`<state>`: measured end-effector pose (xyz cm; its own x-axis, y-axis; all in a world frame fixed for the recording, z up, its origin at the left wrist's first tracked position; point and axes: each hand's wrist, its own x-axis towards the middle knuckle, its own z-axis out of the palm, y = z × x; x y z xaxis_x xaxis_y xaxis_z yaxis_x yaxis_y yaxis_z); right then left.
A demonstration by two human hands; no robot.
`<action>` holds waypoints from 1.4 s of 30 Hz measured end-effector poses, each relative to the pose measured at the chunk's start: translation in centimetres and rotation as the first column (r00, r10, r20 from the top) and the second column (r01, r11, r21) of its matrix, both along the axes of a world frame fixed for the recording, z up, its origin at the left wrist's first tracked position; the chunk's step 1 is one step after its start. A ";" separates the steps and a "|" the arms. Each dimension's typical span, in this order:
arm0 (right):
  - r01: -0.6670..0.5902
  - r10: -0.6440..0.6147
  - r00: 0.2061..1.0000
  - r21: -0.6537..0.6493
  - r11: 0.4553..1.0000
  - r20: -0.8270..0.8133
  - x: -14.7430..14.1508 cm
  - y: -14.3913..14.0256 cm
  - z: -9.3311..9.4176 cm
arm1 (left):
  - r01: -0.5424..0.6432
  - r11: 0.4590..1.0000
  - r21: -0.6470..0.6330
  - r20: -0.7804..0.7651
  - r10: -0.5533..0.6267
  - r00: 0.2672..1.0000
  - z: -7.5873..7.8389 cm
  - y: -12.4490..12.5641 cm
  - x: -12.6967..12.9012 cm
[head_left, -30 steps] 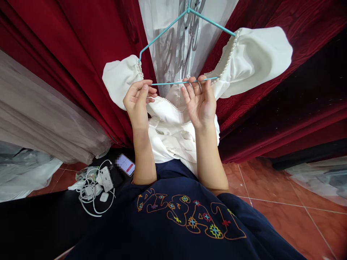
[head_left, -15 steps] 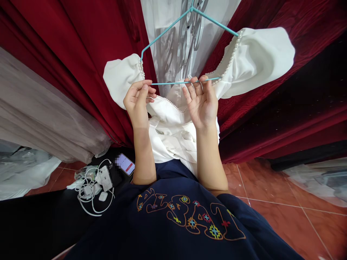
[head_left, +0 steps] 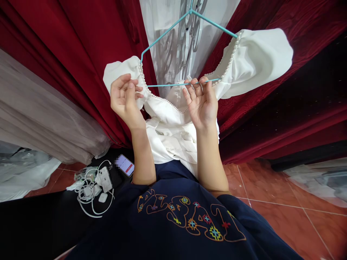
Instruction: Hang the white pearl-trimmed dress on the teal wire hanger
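1. Nearest, the person's dark blue shirt fills the bottom of the view. To the left, white cables and chargers lie tangled beside a phone on a dark surface, well below the hands.
2. To the right, the red tiled floor lies bare.
3. The left hand has its fingers curled, pinching the white dress at the pearl-trimmed edge near the left puffed sleeve, probably to steady the fabric.
4. The right hand has its fingertips closed on the lower bar of the teal hanger, where the neckline meets it.
5. The dress hangs on that hanger at chest height, its body drooping between the forearms.
6. Behind, red curtains flank a pale sheer panel, close at the back.
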<state>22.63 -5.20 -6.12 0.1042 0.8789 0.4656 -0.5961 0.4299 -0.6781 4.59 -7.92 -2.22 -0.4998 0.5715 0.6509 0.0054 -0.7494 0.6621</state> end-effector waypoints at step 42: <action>0.018 -0.018 0.998 -0.005 1.000 -0.065 -0.2 1.0 0.2 | 0.392 0.907 -0.155 -0.344 -0.422 0.839 -3.5 4.6 -3.2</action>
